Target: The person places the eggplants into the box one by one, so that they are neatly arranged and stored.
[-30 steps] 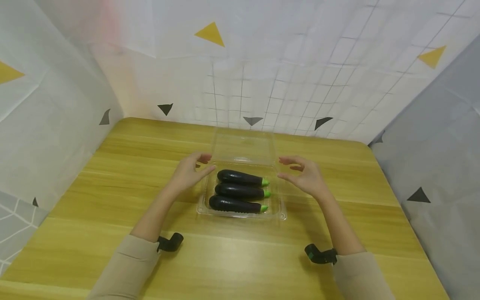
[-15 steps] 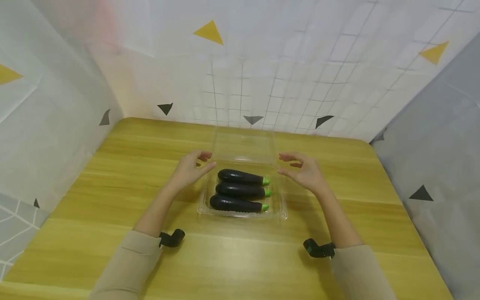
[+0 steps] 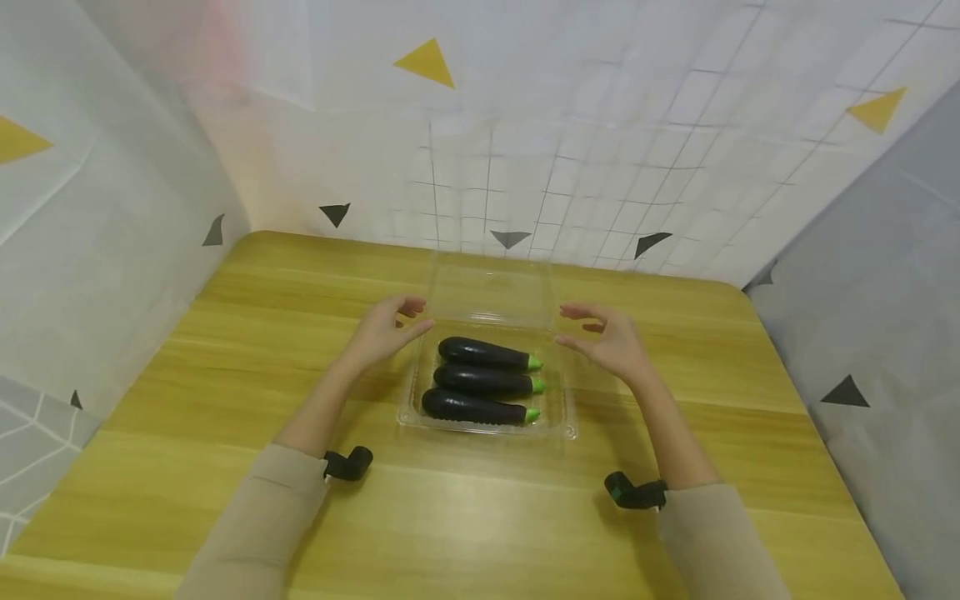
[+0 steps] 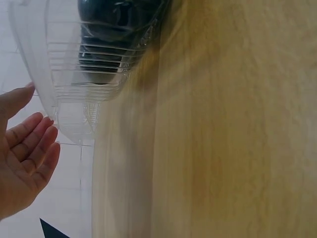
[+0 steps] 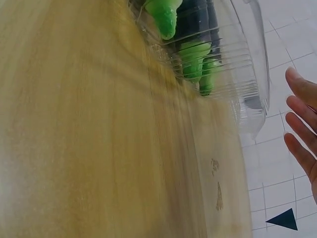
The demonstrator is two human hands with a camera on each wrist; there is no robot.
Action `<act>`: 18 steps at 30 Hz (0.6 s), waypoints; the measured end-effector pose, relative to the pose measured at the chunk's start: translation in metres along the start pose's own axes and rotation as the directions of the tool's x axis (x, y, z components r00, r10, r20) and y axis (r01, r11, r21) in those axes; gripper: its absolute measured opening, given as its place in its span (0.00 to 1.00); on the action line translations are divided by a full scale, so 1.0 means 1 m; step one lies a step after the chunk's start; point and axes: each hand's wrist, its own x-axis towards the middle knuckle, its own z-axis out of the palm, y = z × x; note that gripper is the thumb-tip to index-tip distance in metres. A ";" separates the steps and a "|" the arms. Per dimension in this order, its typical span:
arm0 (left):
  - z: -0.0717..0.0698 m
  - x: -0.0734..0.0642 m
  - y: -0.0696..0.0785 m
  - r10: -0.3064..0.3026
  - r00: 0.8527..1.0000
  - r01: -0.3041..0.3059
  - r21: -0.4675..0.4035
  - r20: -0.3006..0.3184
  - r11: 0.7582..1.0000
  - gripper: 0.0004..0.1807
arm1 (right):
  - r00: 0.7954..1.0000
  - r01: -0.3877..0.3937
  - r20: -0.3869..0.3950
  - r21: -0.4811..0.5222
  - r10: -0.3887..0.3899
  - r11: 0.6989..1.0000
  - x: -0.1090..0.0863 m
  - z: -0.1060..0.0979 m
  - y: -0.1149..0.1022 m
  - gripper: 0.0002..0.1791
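Note:
A clear plastic clamshell container (image 3: 572,431) sits on the table, its lid (image 3: 491,287) folded back toward the wall. Inside lie three dark eggplants, a rear one (image 3: 480,352), a middle one (image 3: 480,380) and a front one (image 3: 472,407), their green stem ends to the right. My left hand (image 3: 382,332) is at the container's left side near the hinge, fingers and thumb relaxed and apart. In the left wrist view, its fingertips (image 4: 48,120) come right up to the clear rim. Across from it, my right hand (image 3: 611,343) hovers beside the right edge, thumb and fingers loosely spread, holding nothing.
The wood-grain table (image 3: 465,517) extends around the container. A white sheet wall (image 3: 360,150) with grid lines and triangles rises behind it, and grey sheets (image 3: 885,275) stand at the sides. Each wrist wears a black camera, a left one (image 3: 351,463) and a right one (image 3: 630,490).
Both hands have shifted very slightly toward the back beside the hinge. The container, lid and eggplants stay in place; the head view has moved a little.

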 end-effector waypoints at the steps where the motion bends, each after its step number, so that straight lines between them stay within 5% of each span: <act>1: 0.000 0.001 0.000 -0.004 1.000 0.004 -0.003 0.001 1.000 0.26 | 1.000 0.005 -0.003 -0.003 -0.005 1.000 0.001 0.000 0.000 0.26; 18: 0.001 0.018 -0.003 0.029 1.000 -0.029 0.006 0.003 1.000 0.30 | 0.999 -0.046 -0.004 -0.087 0.045 0.995 0.006 -0.002 0.000 0.29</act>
